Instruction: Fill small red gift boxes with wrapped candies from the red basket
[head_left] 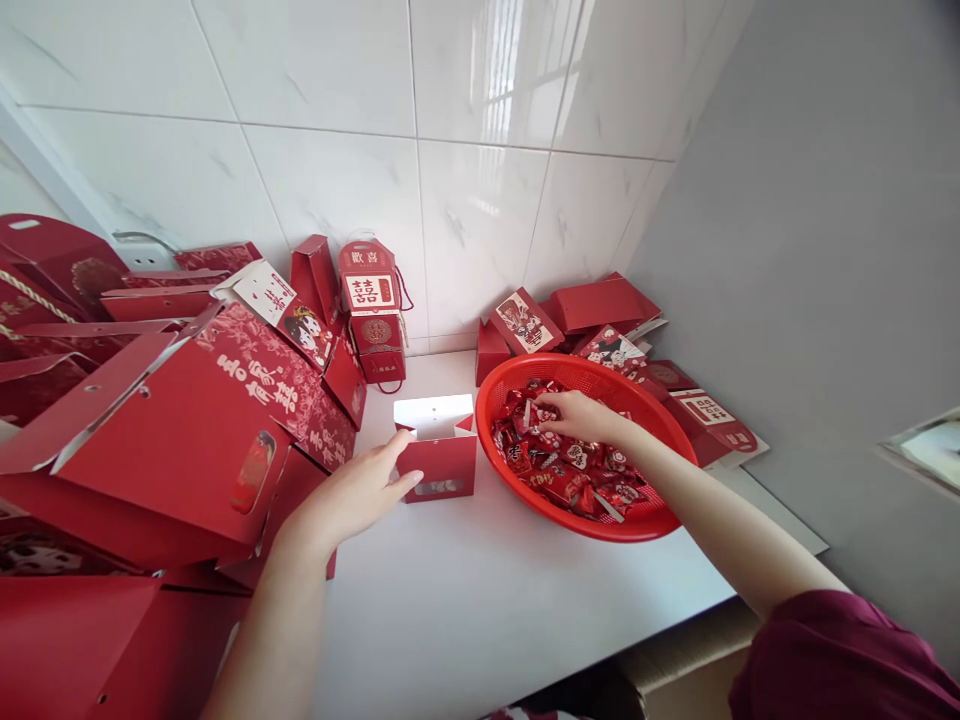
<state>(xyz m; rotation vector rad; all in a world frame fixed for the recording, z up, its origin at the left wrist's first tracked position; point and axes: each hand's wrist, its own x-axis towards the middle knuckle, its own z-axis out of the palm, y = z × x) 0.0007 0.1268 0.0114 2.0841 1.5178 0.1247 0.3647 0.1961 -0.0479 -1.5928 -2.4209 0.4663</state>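
A small red gift box [444, 465] stands upright on the white table with its top flap raised and a clear window low on its front. My left hand [360, 485] grips its left side, the thumb across the front. To the right is a red plastic basket [585, 527] holding many red wrapped candies [555, 480]. My right hand [574, 415] reaches into it from the right, its fingers closed at a wrapped candy on the far left of the pile. The fingertips are partly hidden among the wrappers.
Stacked red gift boxes [172, 430] crowd the left side. A taller decorated box [375, 310] with cord handles stands against the tiled wall [330, 180]. More boxes [600, 305] lie behind the basket, beside a grey panel [787, 250]. A cardboard box [697, 660] sits below the table edge.
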